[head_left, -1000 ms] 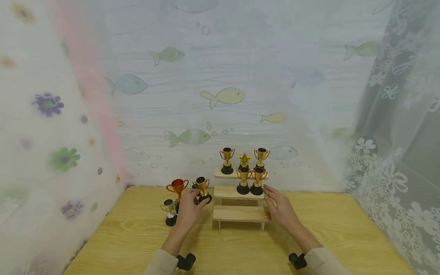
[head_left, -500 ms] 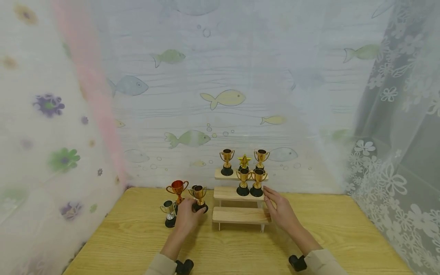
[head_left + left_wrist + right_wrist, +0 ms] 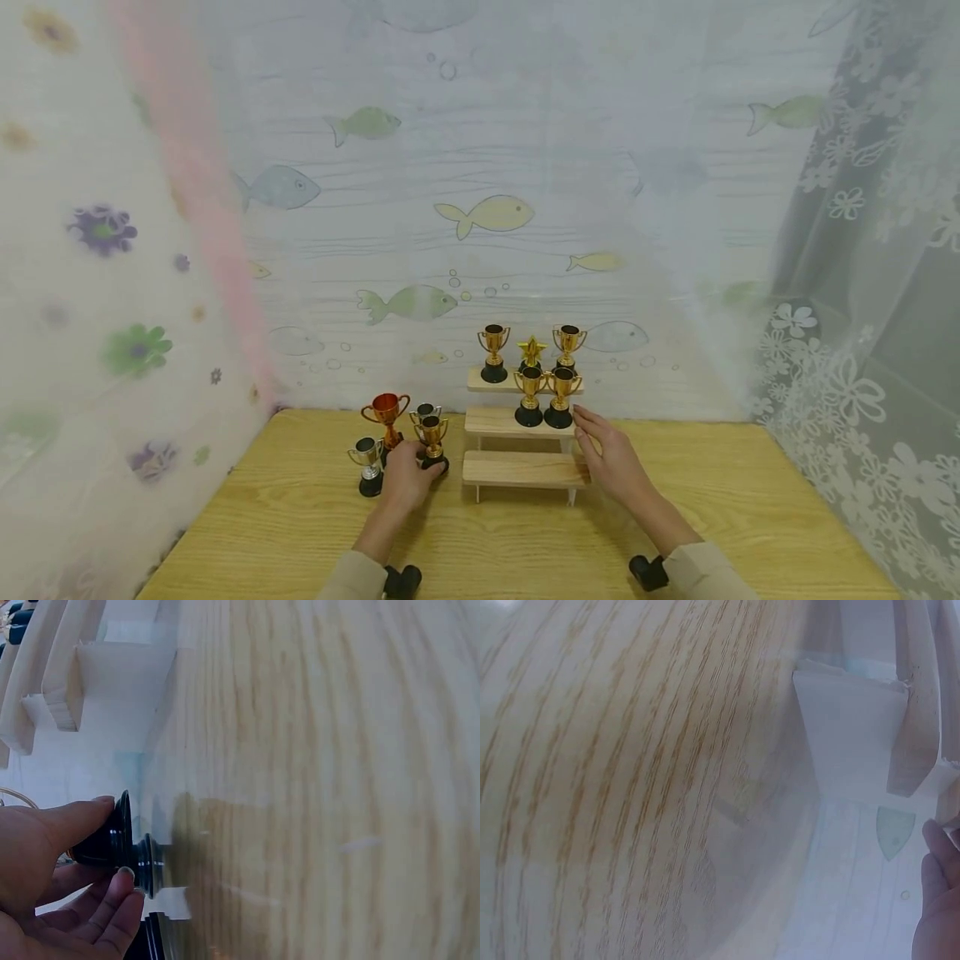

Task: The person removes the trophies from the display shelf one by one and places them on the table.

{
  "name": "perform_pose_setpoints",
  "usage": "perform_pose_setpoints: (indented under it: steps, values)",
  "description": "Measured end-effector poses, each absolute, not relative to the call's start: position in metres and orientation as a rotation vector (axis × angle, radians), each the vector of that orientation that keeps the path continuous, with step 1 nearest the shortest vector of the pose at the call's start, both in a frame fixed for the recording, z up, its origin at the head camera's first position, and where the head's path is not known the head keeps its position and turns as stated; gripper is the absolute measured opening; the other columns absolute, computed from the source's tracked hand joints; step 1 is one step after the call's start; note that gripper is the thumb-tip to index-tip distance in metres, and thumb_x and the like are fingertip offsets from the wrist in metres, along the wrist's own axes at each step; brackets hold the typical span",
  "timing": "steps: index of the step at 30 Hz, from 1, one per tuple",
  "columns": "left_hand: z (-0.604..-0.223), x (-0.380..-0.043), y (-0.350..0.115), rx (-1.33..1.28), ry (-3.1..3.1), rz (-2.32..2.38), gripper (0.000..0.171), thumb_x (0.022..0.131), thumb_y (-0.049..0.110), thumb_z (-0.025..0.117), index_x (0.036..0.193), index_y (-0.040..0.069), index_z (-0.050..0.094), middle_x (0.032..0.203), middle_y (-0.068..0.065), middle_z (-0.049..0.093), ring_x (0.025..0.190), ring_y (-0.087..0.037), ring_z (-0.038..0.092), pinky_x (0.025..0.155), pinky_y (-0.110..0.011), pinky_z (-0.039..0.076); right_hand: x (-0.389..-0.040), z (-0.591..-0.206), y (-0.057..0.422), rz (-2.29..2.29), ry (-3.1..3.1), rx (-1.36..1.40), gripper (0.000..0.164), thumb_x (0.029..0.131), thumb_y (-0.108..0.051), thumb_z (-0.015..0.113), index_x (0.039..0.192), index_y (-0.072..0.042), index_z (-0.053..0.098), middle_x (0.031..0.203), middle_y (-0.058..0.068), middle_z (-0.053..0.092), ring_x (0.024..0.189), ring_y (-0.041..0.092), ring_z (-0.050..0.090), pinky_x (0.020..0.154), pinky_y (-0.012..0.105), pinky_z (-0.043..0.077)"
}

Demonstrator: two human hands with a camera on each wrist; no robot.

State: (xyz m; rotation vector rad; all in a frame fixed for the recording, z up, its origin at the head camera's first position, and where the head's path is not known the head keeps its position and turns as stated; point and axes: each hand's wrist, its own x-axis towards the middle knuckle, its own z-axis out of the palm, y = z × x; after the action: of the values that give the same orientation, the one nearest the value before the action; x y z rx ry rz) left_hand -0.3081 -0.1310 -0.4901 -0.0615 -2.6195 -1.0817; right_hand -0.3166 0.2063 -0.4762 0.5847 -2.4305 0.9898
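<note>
Gold with black base (image 3: 435,462), the two-handled trophy (image 3: 432,433) is pinched by the left hand (image 3: 408,479), left of the wooden stand (image 3: 522,470); table (image 3: 517,550) contact is unclear. The right hand (image 3: 617,460), fingers (image 3: 589,419) extended, is beside the stand.

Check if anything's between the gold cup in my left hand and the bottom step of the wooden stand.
Nothing visible is: your left hand holds the gold cup just left of the bottom step, with only tabletop showing between them.

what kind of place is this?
Probably a staged indoor tabletop corner, though the wider room isn't visible: a wood-grain table backed by a fish-print sheet, with a floral lace curtain at right.
</note>
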Motion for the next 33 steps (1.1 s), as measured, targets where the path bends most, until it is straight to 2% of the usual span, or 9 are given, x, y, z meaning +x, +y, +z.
perform_pose_setpoints:
  steps: [7,20,33]
  values:
    - [-0.4956,-0.3126,-0.1325,-0.020,-2.633,-1.081,0.028,0.083,0.010,0.085,0.101,-0.007,0.072,0.099,-0.020,0.070,0.091,-0.034,0.067,0.076,-0.050,0.055,-0.3184,-0.4752,0.2065,0.997,-2.439,0.592,0.039,0.109,-0.014,0.050,0.140,0.009,0.056,0.150,0.022,0.051,0.137,0.045,0.048,0.107,0.061,0.041]
    - [-0.4985,-0.3149,-0.1335,0.005,-2.629,-1.103,0.022,0.080,0.009,0.087,0.092,-0.003,0.072,0.088,-0.013,0.070,0.082,-0.026,0.065,0.070,-0.044,0.054,-0.3187,-0.4762,0.2057,0.995,-2.437,0.582,0.039,0.109,-0.016,0.050,0.139,0.009,0.057,0.150,0.022,0.052,0.137,0.045,0.048,0.108,0.060,0.041]
    - [-0.5007,-0.3165,-0.1348,0.008,-2.633,-1.111,0.026,0.078,0.008,0.089,0.096,-0.004,0.073,0.090,-0.014,0.072,0.088,-0.033,0.068,0.077,-0.049,0.056,-0.3171,-0.4771,0.2071,0.984,-2.442,0.574,0.039,0.109,-0.014,0.051,0.138,0.010,0.057,0.149,0.022,0.052,0.136,0.045,0.049,0.108,0.059,0.041]
